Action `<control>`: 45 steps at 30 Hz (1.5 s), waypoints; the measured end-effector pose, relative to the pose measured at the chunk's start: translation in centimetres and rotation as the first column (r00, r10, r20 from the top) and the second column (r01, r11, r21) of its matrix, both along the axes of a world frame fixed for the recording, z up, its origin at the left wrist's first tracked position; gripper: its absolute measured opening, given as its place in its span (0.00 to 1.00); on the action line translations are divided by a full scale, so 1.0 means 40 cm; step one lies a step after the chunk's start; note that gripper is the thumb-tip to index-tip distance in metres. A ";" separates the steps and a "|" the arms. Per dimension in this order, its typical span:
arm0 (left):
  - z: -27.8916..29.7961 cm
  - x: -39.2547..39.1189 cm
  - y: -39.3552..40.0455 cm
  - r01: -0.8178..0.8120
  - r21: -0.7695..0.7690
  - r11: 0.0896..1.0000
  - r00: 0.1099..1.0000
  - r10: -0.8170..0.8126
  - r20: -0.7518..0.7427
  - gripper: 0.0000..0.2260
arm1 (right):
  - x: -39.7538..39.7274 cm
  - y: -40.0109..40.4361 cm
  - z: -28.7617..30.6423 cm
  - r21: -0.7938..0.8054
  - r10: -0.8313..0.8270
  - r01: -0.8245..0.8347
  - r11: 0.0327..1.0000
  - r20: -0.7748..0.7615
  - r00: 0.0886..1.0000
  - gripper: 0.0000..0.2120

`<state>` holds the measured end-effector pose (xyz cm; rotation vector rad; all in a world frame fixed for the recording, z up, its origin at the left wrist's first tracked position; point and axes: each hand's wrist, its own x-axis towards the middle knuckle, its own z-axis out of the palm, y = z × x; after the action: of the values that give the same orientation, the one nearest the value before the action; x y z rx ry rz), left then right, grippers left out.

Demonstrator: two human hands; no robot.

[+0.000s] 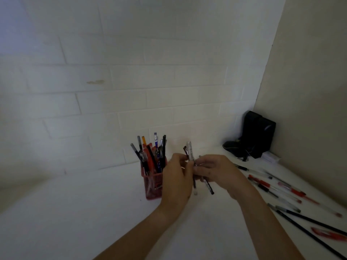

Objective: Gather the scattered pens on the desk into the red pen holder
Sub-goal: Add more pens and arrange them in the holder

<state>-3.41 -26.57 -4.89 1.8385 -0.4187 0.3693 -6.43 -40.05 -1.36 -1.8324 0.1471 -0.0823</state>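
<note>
- Where the two hands meet above the white counter (78, 212), a small bunch of pens (191, 160) held upright, clear and dark barrels together, tops poking above the fingers, lower ends hanging below the palms.
- Left hand (177, 182) closed around the bunch from the left side, fingers curled tight on the barrels.
- Right hand (218, 170) pinching the same bunch from the right; a dark pen (208, 185) slanting down and out beneath it.
- Just left of the left hand, partly hidden by it: red mesh square pen holder (152, 186), standing upright on the counter near the wall.
- Inside the holder, already crowded: black, red, orange and blue pens (150, 156) fanned outward, tips well above the rim.
- To the right, lying flat on the counter, well apart from the holder: loose pens (270, 186) with red caps, clear barrels and black grips, scattered at varying angles.
- Nearer the lower right edge: long thin black sticks (309, 222) lying diagonally, and a blurred red pen (327, 234) beside them.
- In the far right corner, against the walls: black boxy object (258, 133) with a dark bundle and cord (233, 149) at its foot; too dim to tell more.
- Behind everything: white painted brick wall (131, 81), meeting a plain beige side wall (309, 91).
</note>
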 end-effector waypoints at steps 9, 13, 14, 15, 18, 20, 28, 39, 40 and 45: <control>0.150 -0.040 0.169 -0.092 -0.065 0.994 0.973 0.103 0.204 0.03 | -0.001 0.157 0.099 0.133 0.034 -0.061 0.989 0.198 0.980 0.04; 0.161 -0.026 0.217 -0.166 -0.140 0.976 0.960 0.192 0.205 0.04 | 0.034 0.190 0.100 0.074 -0.119 0.102 0.992 0.290 0.950 0.03; 0.158 -0.020 0.226 -0.189 -0.135 0.973 0.955 0.215 0.207 0.04 | 0.043 0.198 0.094 0.067 -0.166 0.153 0.986 0.305 0.938 0.03; 0.153 -0.012 0.232 -0.207 -0.128 0.970 0.952 0.230 0.203 0.05 | 0.052 0.207 0.087 0.077 -0.210 0.196 0.978 0.324 0.922 0.03; 0.135 0.009 0.245 -0.245 -0.081 0.966 0.944 0.257 0.208 0.06 | 0.067 0.231 0.063 0.098 -0.280 0.263 0.960 0.375 0.884 0.03; 0.122 0.024 0.248 -0.250 -0.013 0.968 0.943 0.246 0.225 0.06 | 0.074 0.245 0.043 0.004 -0.282 0.308 0.951 0.416 0.865 0.04; 0.065 0.039 0.231 -0.273 0.379 0.884 0.953 0.195 0.232 0.15 | 0.085 0.274 -0.047 -0.496 -0.185 0.349 0.795 0.351 0.918 0.07; 0.060 0.024 0.211 -0.346 0.468 0.813 0.839 0.044 0.542 0.08 | 0.075 0.264 -0.061 -0.562 -0.130 0.345 0.752 0.386 0.913 0.03; 0.052 0.029 0.208 -0.321 0.467 0.824 0.849 0.032 0.527 0.09 | 0.073 0.266 -0.066 -0.559 -0.137 0.349 0.753 0.386 0.912 0.03; 0.031 0.015 0.196 -0.219 0.332 0.917 0.901 0.060 0.429 0.14 | 0.069 0.254 -0.077 -0.539 -0.135 0.332 0.774 0.370 0.919 0.05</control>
<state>-2.82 -18.75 -3.66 2.1718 -0.6835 0.8373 -3.67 -29.89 -4.45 -2.3931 0.1373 -0.6663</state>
